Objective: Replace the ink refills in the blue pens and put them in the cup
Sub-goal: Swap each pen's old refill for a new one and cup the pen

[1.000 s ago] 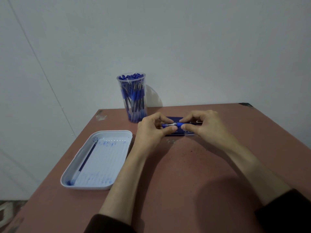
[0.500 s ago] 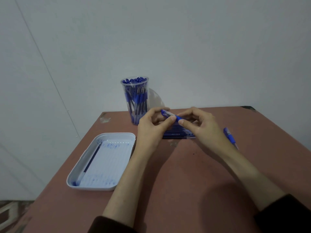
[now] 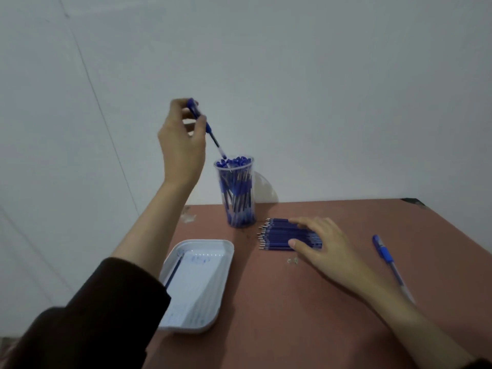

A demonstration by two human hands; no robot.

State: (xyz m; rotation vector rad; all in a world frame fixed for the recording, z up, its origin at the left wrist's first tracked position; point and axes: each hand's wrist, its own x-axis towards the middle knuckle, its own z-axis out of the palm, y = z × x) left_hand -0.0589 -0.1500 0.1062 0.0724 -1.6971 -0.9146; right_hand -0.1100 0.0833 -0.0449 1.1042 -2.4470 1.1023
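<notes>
Blue pen [image 3: 210, 131] pinched tip-down in left hand [image 3: 181, 145], just above rim of packed cup [image 3: 235, 193]. Right hand [image 3: 324, 243] spread flat on refills [image 3: 279, 234] (spare pen [image 3: 386, 255] lying beside on table [image 3: 319, 315]). Best aimed at a gap, lowered steeply, released once seated.

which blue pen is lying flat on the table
The lone pen, flat on the table to the right of the right hand. The others stand in the cup, and the left hand holds the raised pen above it.
</notes>
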